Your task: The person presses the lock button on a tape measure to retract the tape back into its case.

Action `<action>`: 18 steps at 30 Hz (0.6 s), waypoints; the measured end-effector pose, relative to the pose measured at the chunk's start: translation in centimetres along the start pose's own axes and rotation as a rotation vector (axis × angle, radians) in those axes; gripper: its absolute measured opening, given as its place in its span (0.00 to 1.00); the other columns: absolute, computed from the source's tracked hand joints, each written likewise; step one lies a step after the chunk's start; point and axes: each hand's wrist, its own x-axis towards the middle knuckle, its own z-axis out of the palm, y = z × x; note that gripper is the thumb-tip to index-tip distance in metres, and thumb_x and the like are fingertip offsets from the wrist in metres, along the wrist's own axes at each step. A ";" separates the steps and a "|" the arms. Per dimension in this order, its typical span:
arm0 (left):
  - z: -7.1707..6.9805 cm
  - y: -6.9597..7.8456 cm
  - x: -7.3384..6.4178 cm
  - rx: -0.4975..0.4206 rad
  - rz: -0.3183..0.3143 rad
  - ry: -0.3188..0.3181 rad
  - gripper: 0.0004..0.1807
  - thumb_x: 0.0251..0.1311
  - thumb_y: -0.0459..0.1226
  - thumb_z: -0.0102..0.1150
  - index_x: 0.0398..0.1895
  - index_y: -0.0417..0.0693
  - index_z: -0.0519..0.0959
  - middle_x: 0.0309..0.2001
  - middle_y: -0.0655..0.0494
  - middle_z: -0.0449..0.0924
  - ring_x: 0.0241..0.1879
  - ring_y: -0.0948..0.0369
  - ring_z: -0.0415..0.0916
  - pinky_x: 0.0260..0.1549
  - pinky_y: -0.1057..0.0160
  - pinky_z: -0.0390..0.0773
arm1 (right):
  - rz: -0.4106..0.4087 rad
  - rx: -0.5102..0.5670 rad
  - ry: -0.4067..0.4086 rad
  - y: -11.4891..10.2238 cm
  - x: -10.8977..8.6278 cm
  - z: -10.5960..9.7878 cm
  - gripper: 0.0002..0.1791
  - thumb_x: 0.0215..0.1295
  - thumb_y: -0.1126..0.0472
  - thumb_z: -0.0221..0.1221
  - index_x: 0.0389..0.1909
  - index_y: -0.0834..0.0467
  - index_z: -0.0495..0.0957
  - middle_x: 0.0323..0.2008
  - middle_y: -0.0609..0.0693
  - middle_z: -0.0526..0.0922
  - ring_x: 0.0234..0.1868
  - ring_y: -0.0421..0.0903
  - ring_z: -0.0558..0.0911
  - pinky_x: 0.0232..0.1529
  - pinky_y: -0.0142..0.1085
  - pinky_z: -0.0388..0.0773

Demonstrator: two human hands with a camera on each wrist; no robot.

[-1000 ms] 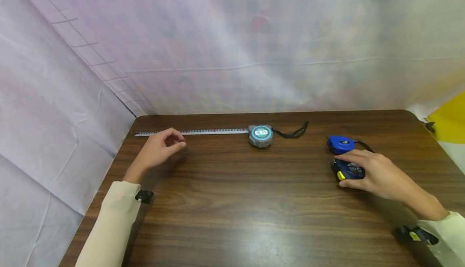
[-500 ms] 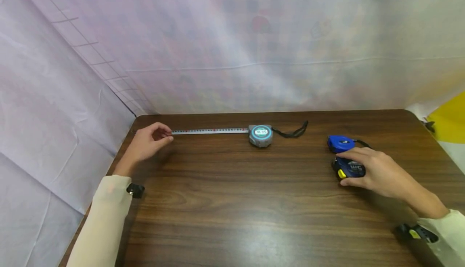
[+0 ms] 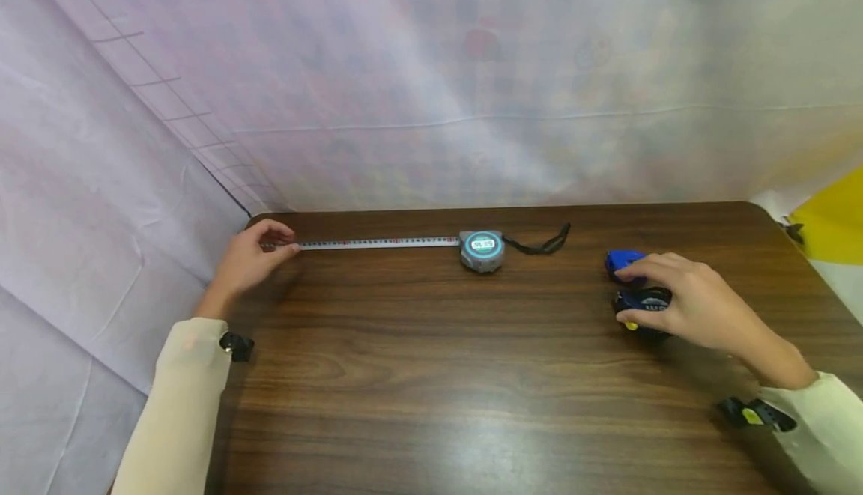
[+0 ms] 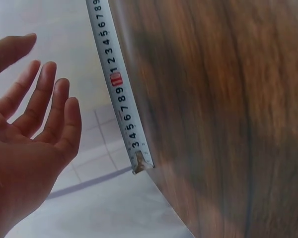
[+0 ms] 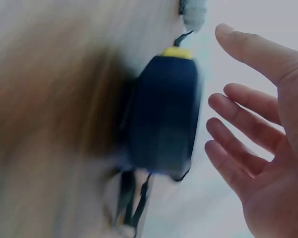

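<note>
Grey tape measure (image 3: 482,252): centre; blade (image 3: 377,243) already drawn out leftward.
Right hand (image 3: 704,304): right; fingers parted, holding nothing.
Left hand (image 3: 244,261): left; fingers relaxed, empty.
Navy tape measure (image 3: 631,300): right; apparently unextended.
Blue tape measure (image 3: 619,261): above it; likewise.

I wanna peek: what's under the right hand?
In the head view, parts of a dark tape measure and a blue tape measure show; the right hand covers other parts.

Glossy wood-grain tabletop (image 3: 404,375), creased cloth backdrop (image 3: 418,83), shiny metal tape hook (image 4: 139,162), plastic grey case (image 3: 482,258)
</note>
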 end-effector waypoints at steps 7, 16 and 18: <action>-0.7 -0.6 0.1 0.047 -0.048 -0.006 0.23 0.75 0.46 0.71 0.61 0.38 0.82 0.61 0.35 0.84 0.61 0.39 0.81 0.61 0.40 0.76 | -0.012 0.060 0.013 -1.6 2.9 0.8 0.32 0.51 0.53 0.87 0.57 0.55 0.88 0.53 0.47 0.90 0.52 0.53 0.87 0.47 0.56 0.84; -1.2 -1.4 0.6 0.120 -0.042 -0.003 0.21 0.75 0.39 0.70 0.63 0.34 0.80 0.63 0.28 0.80 0.63 0.33 0.78 0.62 0.33 0.75 | -0.005 0.132 0.014 -3.1 6.8 2.3 0.28 0.59 0.55 0.83 0.59 0.56 0.87 0.51 0.51 0.89 0.42 0.47 0.83 0.41 0.50 0.81; -1.3 -1.6 0.6 0.141 -0.048 0.003 0.21 0.75 0.37 0.70 0.63 0.33 0.80 0.63 0.27 0.80 0.63 0.31 0.78 0.62 0.32 0.74 | 0.006 0.161 0.008 -3.3 7.6 2.6 0.27 0.60 0.55 0.83 0.59 0.58 0.87 0.51 0.51 0.89 0.47 0.51 0.85 0.45 0.53 0.82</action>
